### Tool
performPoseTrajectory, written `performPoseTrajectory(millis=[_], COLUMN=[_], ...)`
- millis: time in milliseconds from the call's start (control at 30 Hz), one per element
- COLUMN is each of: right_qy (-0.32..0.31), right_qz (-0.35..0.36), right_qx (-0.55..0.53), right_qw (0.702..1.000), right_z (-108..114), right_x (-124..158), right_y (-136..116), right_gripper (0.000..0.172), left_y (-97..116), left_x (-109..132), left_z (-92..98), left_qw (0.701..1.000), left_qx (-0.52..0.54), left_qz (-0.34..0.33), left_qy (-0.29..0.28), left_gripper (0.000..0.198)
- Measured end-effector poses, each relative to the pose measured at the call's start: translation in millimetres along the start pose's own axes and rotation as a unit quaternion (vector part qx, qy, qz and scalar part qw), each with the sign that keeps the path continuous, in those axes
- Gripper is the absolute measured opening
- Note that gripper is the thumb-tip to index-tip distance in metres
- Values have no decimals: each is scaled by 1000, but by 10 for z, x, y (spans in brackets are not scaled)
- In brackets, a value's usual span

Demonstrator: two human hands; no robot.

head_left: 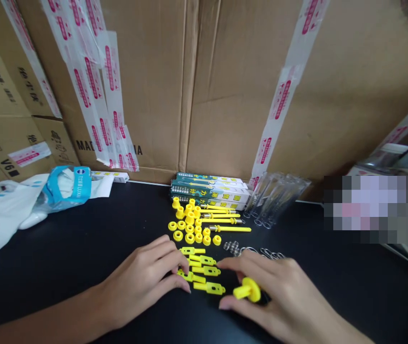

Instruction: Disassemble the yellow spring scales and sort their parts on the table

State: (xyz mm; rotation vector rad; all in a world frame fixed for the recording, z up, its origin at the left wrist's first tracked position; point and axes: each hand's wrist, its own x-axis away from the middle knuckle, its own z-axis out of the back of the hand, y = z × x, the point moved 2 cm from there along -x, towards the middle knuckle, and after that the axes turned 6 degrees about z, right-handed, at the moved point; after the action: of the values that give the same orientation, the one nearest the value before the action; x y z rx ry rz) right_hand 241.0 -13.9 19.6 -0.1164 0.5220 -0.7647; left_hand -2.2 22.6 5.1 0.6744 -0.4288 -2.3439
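Right hand point(290, 298) grips a yellow plastic peg point(248, 290) in its fingers. Left hand point(141, 282) lies open, fingertips touching flat yellow strips point(202, 273) on the black surface point(82, 234). Yellow rings point(189, 229), yellow rods point(228, 229) and metal springs point(231, 247) sit nearby. Green-and-white boxes point(209, 191) and clear plastic bags point(275, 198) stand behind them, against big cardboard boxes point(146, 86).

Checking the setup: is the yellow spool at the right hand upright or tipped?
Tipped: the spool lies sideways, stem pointing toward the left hand, flange within the fingers of the right hand.
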Motion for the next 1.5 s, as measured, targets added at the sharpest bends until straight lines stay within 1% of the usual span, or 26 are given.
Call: performPoseTrajectory(millis=[67,133,200,333,467,667,733,833,900,933,1000,1033,1100,1167,1233,1300,1333,1433,1500], right_qy=[-17,-31,-27,-9,-16,-2,15,60,76,74,48,32,6,-8,-6,13,25,64,89], right_qz=[20,16,4,-14,-26,-33,-37,-7,37,58,86,94,101,105,114,120,119,99,84], right_qx=[16,12,-6,-33,-35,-50,-56,-37,2,24,62,73,82,76,75,75,75,66,58], right_qw=[1000,999,1000,999,999,998,998,997,996,995,993,992,992,992,991,990,990,991,991], right_z=[-126,-210,-256,-297,-323,-343,-341,-317,-298,-292,-291,-292,-296,-301,-310,-321,-326,-337,-333], right_x=[9,22,28,26,14,-11,-13,-19,-28,-33,-39,-40,-39,-35,-27,-17,-11,8,28], right_y=[-80,-86,-57,-14,-27,-58,-80,-159,-233,-267,-317,-333,-349,-353,-354,-345,-336,-292,-255], right_gripper=[30,28,25,21,24,32,28,21,28,34,47,50,50,48,47,48,49,53,56], left_y=[-3,-1,3,13,15,6,7,42,94,126,191,220,267,292,294,275,260,189,114], left_x=[0,1,6,21,23,11,14,16,11,7,-2,-6,-8,-1,12,24,29,24,4], left_z=[-1,1,3,-2,-4,-5,-3,19,43,55,71,73,65,40,2,-32,-42,-30,10], left_qw=[1000,1000,1000,999,999,999,999,999,997,996,994,993,990,989,988,984,981,968,962], left_qx=[1,11,24,32,30,24,23,33,51,63,90,103,123,134,138,148,160,203,221], left_qz=[7,12,15,12,15,23,22,17,11,9,10,11,15,25,47,76,89,120,137], left_qy=[-2,-5,-5,-2,0,9,17,36,49,54,61,62,63,62,57,58,62,82,89], left_gripper=[11,13,14,15,15,17,18,21,28,33,45,50,56,52,37,23,20,27,24])
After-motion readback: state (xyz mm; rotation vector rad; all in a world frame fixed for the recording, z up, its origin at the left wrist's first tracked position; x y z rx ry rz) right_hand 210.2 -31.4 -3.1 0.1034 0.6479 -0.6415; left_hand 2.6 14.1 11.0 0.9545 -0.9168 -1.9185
